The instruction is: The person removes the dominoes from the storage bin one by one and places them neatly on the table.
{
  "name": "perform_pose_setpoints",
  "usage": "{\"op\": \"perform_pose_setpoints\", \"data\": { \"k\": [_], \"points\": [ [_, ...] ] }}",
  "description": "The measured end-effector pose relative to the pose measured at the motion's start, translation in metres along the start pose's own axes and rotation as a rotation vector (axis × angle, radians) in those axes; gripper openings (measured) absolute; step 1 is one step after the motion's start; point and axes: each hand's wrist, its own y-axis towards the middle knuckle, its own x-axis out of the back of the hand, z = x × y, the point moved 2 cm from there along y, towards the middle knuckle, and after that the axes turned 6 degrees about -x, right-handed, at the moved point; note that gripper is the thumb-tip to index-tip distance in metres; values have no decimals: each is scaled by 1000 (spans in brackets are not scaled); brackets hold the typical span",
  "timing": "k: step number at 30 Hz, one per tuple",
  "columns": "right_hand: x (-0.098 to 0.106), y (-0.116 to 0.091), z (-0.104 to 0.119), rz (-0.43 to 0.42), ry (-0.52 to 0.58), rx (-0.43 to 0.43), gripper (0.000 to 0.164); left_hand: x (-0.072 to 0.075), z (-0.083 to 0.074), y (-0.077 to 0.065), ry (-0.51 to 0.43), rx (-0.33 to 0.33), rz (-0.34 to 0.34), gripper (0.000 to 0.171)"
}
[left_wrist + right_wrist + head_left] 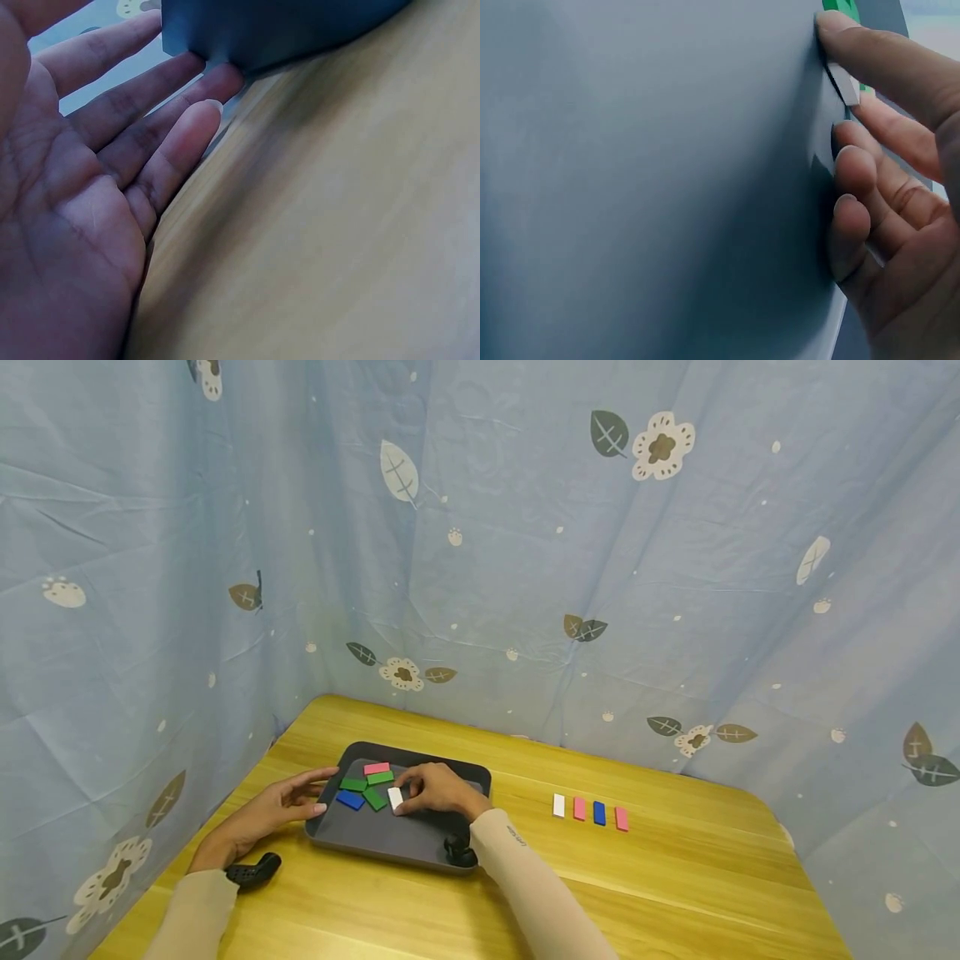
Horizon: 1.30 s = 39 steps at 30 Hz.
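Observation:
A dark grey tray (pixel 360 833) holds several small rectangular blocks. My right hand (pixel 438 789) reaches into it and pinches a white block (pixel 395 800) between thumb and index finger; in the right wrist view the white block (pixel 846 84) shows between them, the other fingers curled beside it. Left of that block lie green blocks (pixel 374 798), a blue block (pixel 350 799) and a pink block (pixel 377 768). My left hand (pixel 273 806) is at the tray's left side, its fingers extended. The left wrist view has its fingertips touching the tray's outer wall (pixel 277 30).
Right of the tray, a row of blocks stands apart on the wooden table (pixel 697 860): a white one (pixel 558 806), a pink one (pixel 579 808), a blue one (pixel 599 813) and another pink one (pixel 622 818). A blue patterned curtain (pixel 510 568) encloses the table's back and sides.

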Motion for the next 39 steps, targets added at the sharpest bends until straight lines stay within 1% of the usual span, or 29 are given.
{"op": "perform_pose_setpoints", "data": {
  "k": [3, 10, 15, 19, 26, 28, 30, 34, 37, 39],
  "points": [
    [2, -2, -1, -22, 6, 4, 39, 0, 0, 0, 1, -1, 1, 61],
    [18, -15, 2, -49, 96, 29, 43, 0, -1, 0, 4, -2, -1, 61],
    [36, -27, -2, -81, 67, 56, 45, -1, -2, 0, 2, 0, 4, 62],
    [49, -37, -10, -111, 31, 82, 46, 0, -2, 0, 5, -2, 6, 61],
    [66, -60, -23, -139, 21, 85, 47, 0, 0, -1, 10, -2, 11, 61],
    [69, -66, -27, -148, 17, 87, 47, 0, 0, -2, 11, 7, 9, 61],
    [73, -73, -31, -160, 25, 83, 47, -1, 1, -2, 10, 19, 4, 61],
    [80, -87, -42, -197, 27, 63, 46, -1, 0, -2, 12, 20, 6, 61],
    [85, -97, -50, -220, 30, 46, 47, -1, -1, -1, 13, 3, 11, 61],
    [88, -104, -56, -230, 37, 35, 47, -1, -2, -1, 9, 2, 9, 61]
  ]
}}
